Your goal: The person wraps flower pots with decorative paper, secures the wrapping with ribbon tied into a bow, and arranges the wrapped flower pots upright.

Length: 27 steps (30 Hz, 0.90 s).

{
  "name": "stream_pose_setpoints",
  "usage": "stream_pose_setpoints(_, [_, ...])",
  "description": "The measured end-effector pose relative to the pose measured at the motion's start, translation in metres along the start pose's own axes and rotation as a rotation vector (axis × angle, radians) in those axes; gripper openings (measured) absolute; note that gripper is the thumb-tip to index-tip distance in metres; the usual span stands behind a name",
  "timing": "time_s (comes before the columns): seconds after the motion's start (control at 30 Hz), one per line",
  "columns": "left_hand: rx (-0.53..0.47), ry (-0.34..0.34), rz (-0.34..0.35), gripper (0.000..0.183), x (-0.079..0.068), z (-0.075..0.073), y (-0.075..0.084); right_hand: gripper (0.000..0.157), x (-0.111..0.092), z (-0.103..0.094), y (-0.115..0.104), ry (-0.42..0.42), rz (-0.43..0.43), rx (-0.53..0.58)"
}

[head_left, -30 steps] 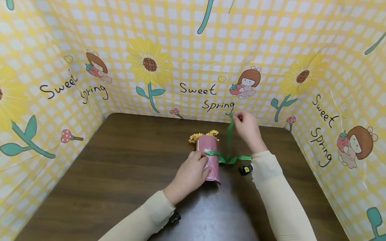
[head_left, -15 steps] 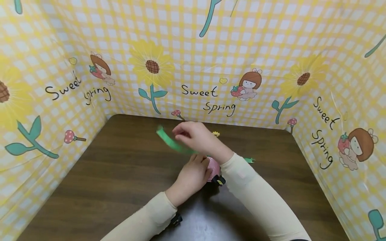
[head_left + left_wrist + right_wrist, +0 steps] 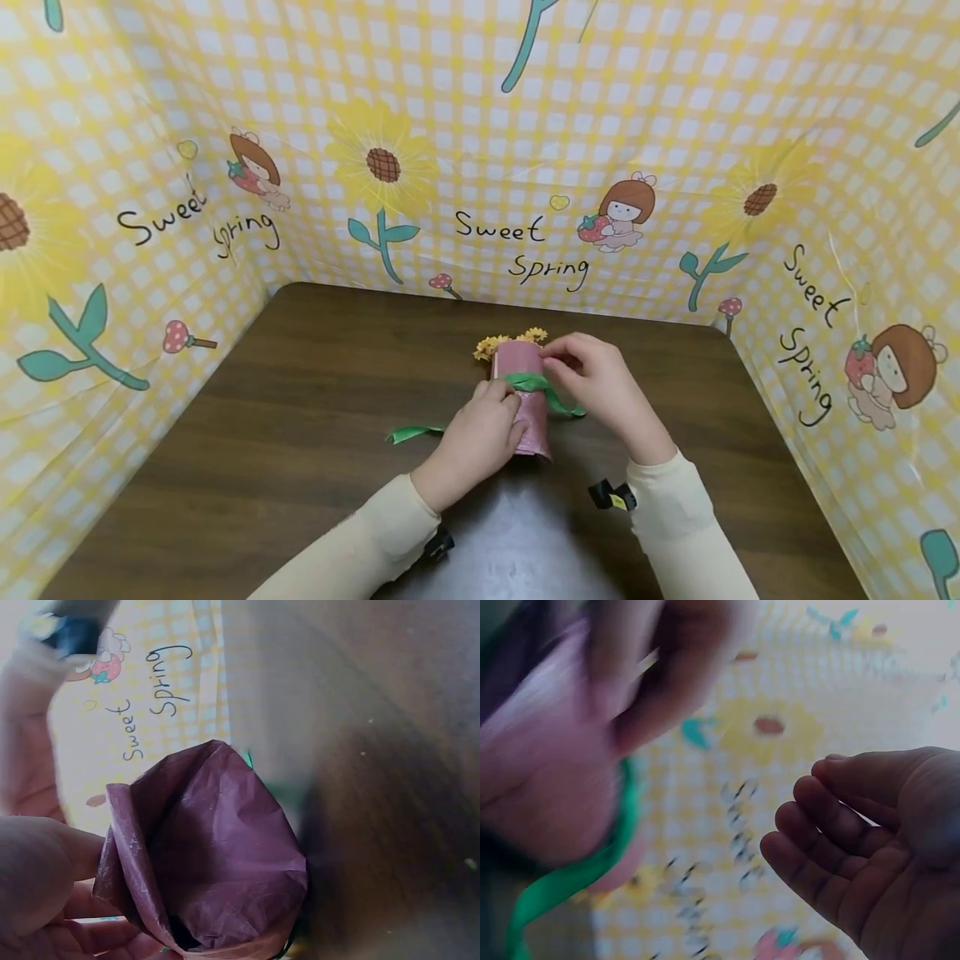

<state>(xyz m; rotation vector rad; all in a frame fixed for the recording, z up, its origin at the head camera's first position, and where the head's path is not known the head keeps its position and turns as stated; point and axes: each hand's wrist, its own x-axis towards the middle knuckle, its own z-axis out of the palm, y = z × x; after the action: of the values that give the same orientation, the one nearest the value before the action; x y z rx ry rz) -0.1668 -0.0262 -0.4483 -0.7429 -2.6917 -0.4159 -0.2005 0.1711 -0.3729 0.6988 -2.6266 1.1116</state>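
Observation:
A small bouquet in pink wrapping paper [image 3: 534,425] lies on the table, with yellow flowers [image 3: 491,345] showing at its far end. My left hand [image 3: 478,433] grips the wrap from the left, thumb and fingers on its overlapped edge. In the left wrist view the wrap's open near end [image 3: 225,847] faces the camera. A green ribbon [image 3: 528,382] crosses over the wrap's middle; one tail [image 3: 412,434] trails left, the other hangs right. Beside the wrap's upper right is my right hand [image 3: 603,387]. Its fingers [image 3: 810,817] are loosely bent and empty in the right wrist view.
The dark wooden table [image 3: 300,375] surrounds the bouquet. Yellow checked cloth [image 3: 480,150] with printed flowers and lettering stands behind the table and along both sides. A black device [image 3: 612,495] sits at my right wrist, another [image 3: 438,546] at my left.
My right hand carried one ribbon end leftward over the wrap, let it go, and came back to the right side. That tail now lies at the left. My left hand stays on the wrap.

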Motion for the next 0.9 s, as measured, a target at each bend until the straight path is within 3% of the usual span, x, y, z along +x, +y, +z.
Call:
stream_pose_setpoints(0.1, [0.009,-0.018,0.004,0.030,0.002,-0.004,-0.001,0.011,-0.007,0.008,0.023,-0.016,0.051,-0.005])
stream_pose_setpoints(0.27, [-0.028,-0.068,-0.017,0.027,0.009,-0.009,-0.006,0.015,-0.006,0.028,0.043,-0.072,0.056,-0.078])
stream_pose_setpoints(0.47, [-0.142,-0.079,-0.084,0.013,0.027,-0.011,-0.009,0.013,-0.005,0.046,0.050,-0.094,0.051,-0.198])
stream_pose_setpoints(0.63, [-0.185,-0.079,-0.164,0.005,0.044,-0.007,-0.011,0.008,-0.006,0.050,0.051,-0.044,-0.001,-0.241])
stream_pose_setpoints(0.9, [-0.173,-0.132,-0.207,0.007,0.046,-0.004,-0.013,0.009,-0.007,0.052,0.051,-0.008,-0.080,-0.320])
